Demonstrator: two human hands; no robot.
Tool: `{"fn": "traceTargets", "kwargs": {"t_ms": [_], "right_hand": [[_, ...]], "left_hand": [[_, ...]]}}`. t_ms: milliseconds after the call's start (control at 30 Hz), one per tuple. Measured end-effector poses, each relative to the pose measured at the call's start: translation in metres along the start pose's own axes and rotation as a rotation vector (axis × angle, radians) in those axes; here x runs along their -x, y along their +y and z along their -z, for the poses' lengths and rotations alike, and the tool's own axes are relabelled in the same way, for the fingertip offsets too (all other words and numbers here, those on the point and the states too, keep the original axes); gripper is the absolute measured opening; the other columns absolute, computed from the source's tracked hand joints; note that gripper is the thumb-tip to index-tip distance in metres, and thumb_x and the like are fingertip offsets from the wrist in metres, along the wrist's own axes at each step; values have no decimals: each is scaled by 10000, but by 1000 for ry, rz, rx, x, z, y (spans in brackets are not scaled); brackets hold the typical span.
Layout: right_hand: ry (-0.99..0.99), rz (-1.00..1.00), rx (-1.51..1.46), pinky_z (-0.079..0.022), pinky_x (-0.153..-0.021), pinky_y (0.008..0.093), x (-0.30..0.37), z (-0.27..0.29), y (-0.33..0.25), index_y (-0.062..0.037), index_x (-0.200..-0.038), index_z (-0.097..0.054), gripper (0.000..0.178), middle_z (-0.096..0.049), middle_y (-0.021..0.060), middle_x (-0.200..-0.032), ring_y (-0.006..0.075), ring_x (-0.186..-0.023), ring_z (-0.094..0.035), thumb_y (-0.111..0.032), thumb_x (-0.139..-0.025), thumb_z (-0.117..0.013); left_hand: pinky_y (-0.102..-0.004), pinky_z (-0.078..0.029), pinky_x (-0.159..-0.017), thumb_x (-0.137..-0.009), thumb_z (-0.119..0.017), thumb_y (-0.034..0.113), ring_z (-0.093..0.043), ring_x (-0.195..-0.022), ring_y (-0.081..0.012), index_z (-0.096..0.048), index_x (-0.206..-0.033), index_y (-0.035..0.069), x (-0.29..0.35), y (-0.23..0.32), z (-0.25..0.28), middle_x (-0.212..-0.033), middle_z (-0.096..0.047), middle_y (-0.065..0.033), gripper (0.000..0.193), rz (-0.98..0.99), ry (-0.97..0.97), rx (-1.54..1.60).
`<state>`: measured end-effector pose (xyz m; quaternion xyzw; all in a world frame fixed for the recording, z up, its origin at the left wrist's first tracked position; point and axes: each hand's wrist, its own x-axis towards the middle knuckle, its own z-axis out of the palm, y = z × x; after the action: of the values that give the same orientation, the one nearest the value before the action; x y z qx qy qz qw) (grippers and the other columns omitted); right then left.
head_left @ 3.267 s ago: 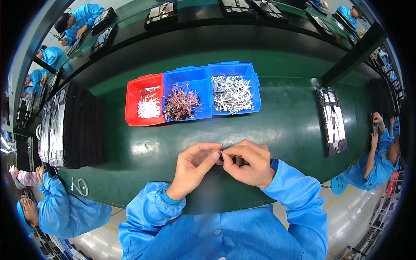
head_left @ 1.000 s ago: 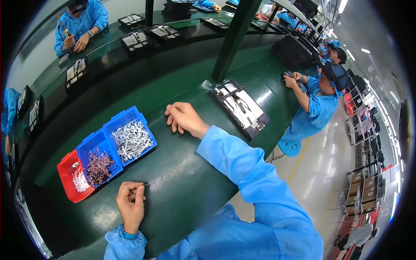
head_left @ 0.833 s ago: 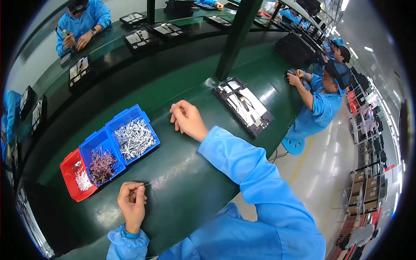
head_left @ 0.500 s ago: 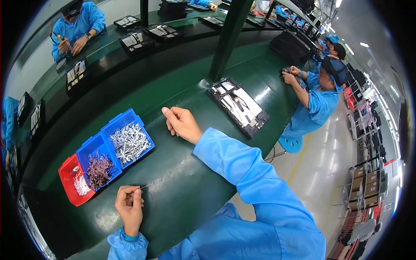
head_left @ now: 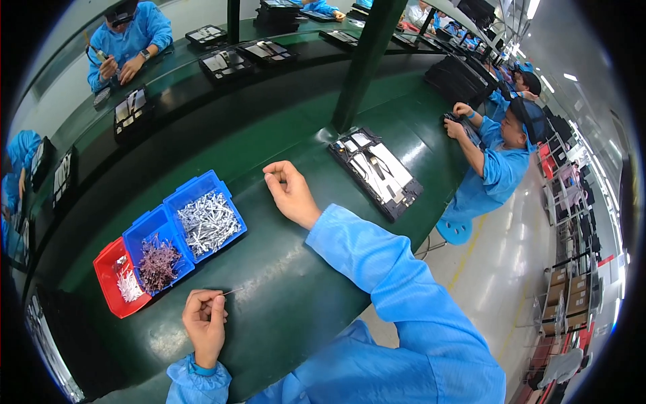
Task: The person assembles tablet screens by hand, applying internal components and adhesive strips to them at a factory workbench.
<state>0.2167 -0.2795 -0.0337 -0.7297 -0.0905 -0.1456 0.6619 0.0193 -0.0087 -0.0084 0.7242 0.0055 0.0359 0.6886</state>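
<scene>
My left hand [head_left: 206, 324] is low over the green bench, thumb and fingers pinched on a thin wire-like piece [head_left: 233, 291] that sticks out to the right. Farther forward, my right hand [head_left: 293, 196] hovers over the bench with its fingers curled and the thumb drawn against a fingertip. Anything in that pinch is too small to make out. Left of my hands stand three joined bins: a blue bin [head_left: 176, 204] of small silvery-white strips, a blue bin [head_left: 139, 232] of thin purplish-brown pieces, and a red bin [head_left: 111, 286] of small white pieces.
A black device panel [head_left: 377, 172] with white parts lies right of my right hand, near a green post [head_left: 360, 74]. Beyond runs a dark line carrying more panels [head_left: 132, 111]. Co-workers in blue sit at the right [head_left: 494, 168] and far left [head_left: 134, 34].
The view has shifted slightly, so the bench and bins sit a little farther right. My right hand's fingers have curled toward the thumb. The left hand keeps its pinch on the thin piece.
</scene>
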Motion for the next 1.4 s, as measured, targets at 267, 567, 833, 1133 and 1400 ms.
{"fn": "traceTargets", "kwargs": {"t_ms": [267, 567, 833, 1133, 1400], "right_hand": [[-98, -115, 8, -378, -553, 221, 6, 1, -10, -13, -1070, -635, 101, -540, -59, -670, 7, -597, -442, -74, -991, -651], [-111, -116, 10, -377, -545, 221, 6, 1, -12, -7, -1065, -653, 105, -560, -63, -668, 4, -596, -451, -72, -983, -661], [-48, -112, 30, -404, -558, 204, 6, -2, -11, -6, -1080, -680, 136, -644, -27, -796, 4, -603, -470, -109, -991, -681], [-74, -105, 33, -411, -535, 212, 7, 0, -12, -7, -1101, -672, 162, -662, -10, -852, 18, -606, -495, -142, -1013, -673], [-108, -99, 74, -482, -627, 226, 6, 2, -12, -1, -1094, -685, 174, -705, 10, -879, 41, -701, -582, -147, -1000, -686]], "left_hand": [[-206, -482, -571, -976, -688, 18, -578, -668, -67, -666, -984, -32, 1, -4, 1, -983, -594, -50, 55, -12, -3, 16], [-208, -496, -584, -975, -692, 17, -593, -684, -70, -671, -987, -38, 1, -5, 2, -977, -599, -53, 60, -3, -3, 20], [-216, -506, -598, -974, -696, 16, -601, -700, -80, -674, -998, -45, 0, -2, 1, -988, -599, -58, 70, -17, -5, 10], [-213, -518, -616, -972, -702, 20, -602, -706, -77, -680, -1004, -49, 1, -4, 3, -997, -600, -60, 79, -16, -16, 9], [-203, -500, -603, -974, -699, 18, -593, -693, -70, -679, -1000, -49, 1, -4, 1, -987, -601, -58, 75, -18, -20, 22]]}}
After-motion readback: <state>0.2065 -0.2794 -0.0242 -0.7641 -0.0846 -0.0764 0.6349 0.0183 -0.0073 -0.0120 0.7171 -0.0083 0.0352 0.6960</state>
